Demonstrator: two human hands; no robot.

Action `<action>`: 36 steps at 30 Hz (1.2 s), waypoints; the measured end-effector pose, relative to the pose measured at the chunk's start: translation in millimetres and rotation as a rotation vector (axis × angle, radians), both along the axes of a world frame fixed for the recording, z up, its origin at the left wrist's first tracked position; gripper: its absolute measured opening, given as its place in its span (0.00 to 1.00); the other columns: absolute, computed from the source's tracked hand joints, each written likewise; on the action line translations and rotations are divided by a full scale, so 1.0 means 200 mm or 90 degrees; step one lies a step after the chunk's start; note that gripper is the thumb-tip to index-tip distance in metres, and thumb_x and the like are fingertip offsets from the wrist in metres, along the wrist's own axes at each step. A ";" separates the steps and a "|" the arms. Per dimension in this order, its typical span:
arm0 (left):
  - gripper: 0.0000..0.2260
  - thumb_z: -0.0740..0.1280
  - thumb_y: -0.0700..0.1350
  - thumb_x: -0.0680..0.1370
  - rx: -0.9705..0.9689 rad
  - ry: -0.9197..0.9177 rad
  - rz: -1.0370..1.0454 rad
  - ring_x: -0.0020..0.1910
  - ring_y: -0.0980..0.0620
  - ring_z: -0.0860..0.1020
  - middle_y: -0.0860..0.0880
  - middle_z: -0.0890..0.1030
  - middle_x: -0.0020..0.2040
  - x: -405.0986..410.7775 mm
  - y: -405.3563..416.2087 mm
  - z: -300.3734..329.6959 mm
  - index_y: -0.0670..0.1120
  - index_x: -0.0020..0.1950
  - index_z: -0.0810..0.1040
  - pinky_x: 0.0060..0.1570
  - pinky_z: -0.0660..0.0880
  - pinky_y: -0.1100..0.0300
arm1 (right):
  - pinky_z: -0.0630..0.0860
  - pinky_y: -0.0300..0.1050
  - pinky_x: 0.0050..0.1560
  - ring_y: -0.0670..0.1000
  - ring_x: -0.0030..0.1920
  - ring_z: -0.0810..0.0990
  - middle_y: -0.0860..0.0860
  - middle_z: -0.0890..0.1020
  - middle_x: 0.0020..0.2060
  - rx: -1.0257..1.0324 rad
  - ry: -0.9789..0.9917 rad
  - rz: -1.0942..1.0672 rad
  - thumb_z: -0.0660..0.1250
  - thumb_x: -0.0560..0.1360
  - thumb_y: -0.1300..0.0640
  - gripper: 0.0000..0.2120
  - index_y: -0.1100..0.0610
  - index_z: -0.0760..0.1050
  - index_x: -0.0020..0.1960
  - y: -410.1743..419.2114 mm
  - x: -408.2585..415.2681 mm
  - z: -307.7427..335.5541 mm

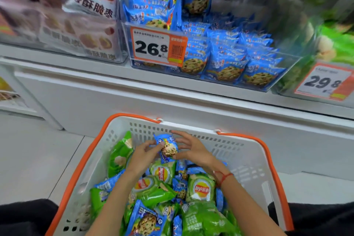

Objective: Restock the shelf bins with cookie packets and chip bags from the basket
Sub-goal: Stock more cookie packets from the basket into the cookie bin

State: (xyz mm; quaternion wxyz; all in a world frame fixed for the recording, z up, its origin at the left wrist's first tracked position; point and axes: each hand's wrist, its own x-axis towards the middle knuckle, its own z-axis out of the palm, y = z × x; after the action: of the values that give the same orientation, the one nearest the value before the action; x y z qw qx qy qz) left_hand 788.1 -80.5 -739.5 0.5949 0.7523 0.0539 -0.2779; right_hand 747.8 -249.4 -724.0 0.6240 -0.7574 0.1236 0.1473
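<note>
A white basket [247,151] with orange handles sits in front of me, holding several green chip bags [200,188] and blue cookie packets [145,220]. Over its far end my left hand [142,156] and my right hand [193,149] hold one blue cookie packet [167,148] between them. The left fingers pinch its left edge; the right thumb presses its lower right corner while the right fingers spread above it. On the shelf above stands a clear bin [283,74] of matching blue cookie packets with a 26.8 price tag [151,47].
A bin of pink-white snack bags [80,30] stands left of the cookie bin. A bin with green bags [333,44] and a 29.8 tag [325,82] stands at right. A white shelf front [134,99] runs below the bins. My dark-clothed knees flank the basket.
</note>
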 end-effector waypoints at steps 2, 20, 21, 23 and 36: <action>0.11 0.72 0.47 0.74 -0.071 -0.020 0.033 0.44 0.51 0.82 0.46 0.83 0.51 0.02 0.00 0.12 0.47 0.55 0.77 0.49 0.78 0.56 | 0.77 0.35 0.48 0.42 0.51 0.80 0.49 0.79 0.56 0.028 -0.053 -0.026 0.73 0.68 0.71 0.32 0.47 0.72 0.65 -0.02 0.01 0.11; 0.12 0.58 0.57 0.78 -0.011 -0.768 0.097 0.52 0.58 0.75 0.60 0.80 0.50 0.25 -0.13 1.10 0.56 0.50 0.79 0.52 0.70 0.63 | 0.72 0.30 0.50 0.39 0.49 0.77 0.40 0.80 0.46 -0.276 -0.571 -0.190 0.74 0.70 0.54 0.23 0.36 0.73 0.60 -0.07 0.13 1.19; 0.13 0.58 0.54 0.78 0.056 -0.833 0.101 0.54 0.56 0.74 0.58 0.80 0.53 0.32 -0.14 1.13 0.53 0.53 0.80 0.55 0.68 0.61 | 0.73 0.31 0.50 0.40 0.49 0.78 0.41 0.80 0.46 -0.292 -0.580 -0.206 0.75 0.69 0.55 0.23 0.37 0.73 0.59 -0.10 0.15 1.23; 0.13 0.59 0.49 0.78 0.189 -0.899 0.063 0.58 0.51 0.72 0.53 0.78 0.58 0.46 -0.16 1.18 0.49 0.59 0.78 0.58 0.65 0.58 | 0.73 0.33 0.52 0.42 0.48 0.79 0.44 0.81 0.44 -0.314 -0.578 -0.232 0.76 0.69 0.57 0.22 0.42 0.75 0.58 -0.18 0.25 1.29; 0.21 0.50 0.51 0.78 0.448 -0.921 0.010 0.57 0.49 0.75 0.53 0.80 0.57 0.61 -0.22 1.13 0.51 0.64 0.76 0.55 0.60 0.58 | 0.70 0.28 0.48 0.50 0.59 0.78 0.56 0.80 0.56 -0.505 -0.394 -0.054 0.76 0.67 0.66 0.19 0.62 0.75 0.57 -0.43 1.00 1.30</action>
State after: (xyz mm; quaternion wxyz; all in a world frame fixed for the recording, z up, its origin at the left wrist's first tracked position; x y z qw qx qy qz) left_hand 910.8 -125.3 -514.0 0.2123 0.8890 -0.2547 0.3157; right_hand 947.9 -334.7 -464.0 0.3012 -0.9386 0.0096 -0.1678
